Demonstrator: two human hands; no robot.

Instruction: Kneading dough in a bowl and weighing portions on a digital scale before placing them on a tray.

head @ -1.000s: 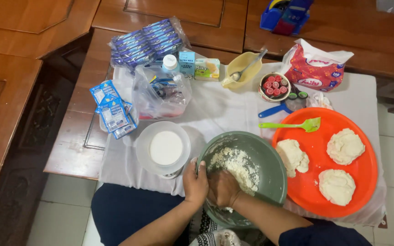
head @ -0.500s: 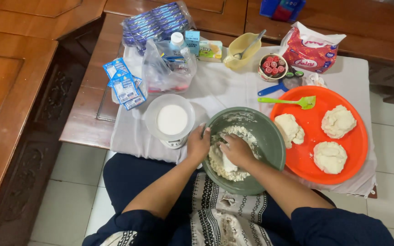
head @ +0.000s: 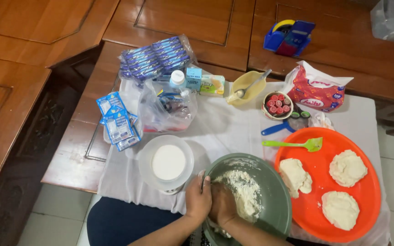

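**Hands in the dough bowl**

Dough [head: 245, 193], crumbly and floury, lies in the grey-green bowl [head: 274, 182] at the near table edge, just right of both hands. The right hand [head: 223, 206] presses into it, fingers curled in the mass; the left hand [head: 198, 197] grips the rim, fingers closed over it. An orange tray [head: 370, 200] with three dough pieces sits right; a white container [head: 167, 161] left.

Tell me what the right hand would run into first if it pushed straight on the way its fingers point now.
The right hand points up and right into the green bowl. It would likely meet the crumbly white dough first, which it already touches, then the bowl's far wall. Depth is hard to judge.
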